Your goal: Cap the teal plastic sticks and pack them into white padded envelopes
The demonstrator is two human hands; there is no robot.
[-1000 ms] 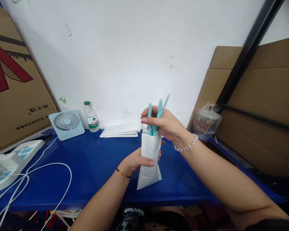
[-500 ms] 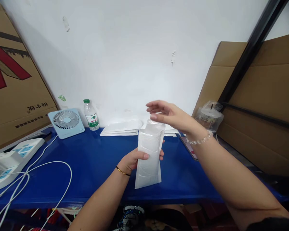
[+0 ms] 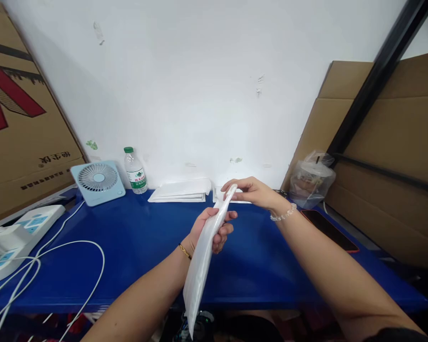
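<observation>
A white padded envelope [image 3: 204,259] is held above the blue table, tilted and turned nearly edge-on toward me. My left hand [image 3: 214,230] wraps round its middle, thumb on one side and fingers on the other. At the upper end, my right hand [image 3: 248,192] pinches the envelope's edge between thumb and fingers. Behind my hands, against the wall, lies a pile of similar flat white envelopes [image 3: 178,191]. More white pieces [image 3: 219,194] lie to the right of it, partly hidden by my right hand.
On the left are a light blue fan [image 3: 99,182], a water bottle [image 3: 135,172] and a white power strip [image 3: 32,223] with loose cables [image 3: 102,254]. To the right, a phone [image 3: 330,230] lies near a bagged cup [image 3: 308,180]. Cardboard [image 3: 392,156] stands at the right side.
My right hand has come down from above and closed on the envelope's upper end. The envelope has turned from face-on to nearly edge-on, its lower end swinging nearer me. The phone is now less covered.
</observation>
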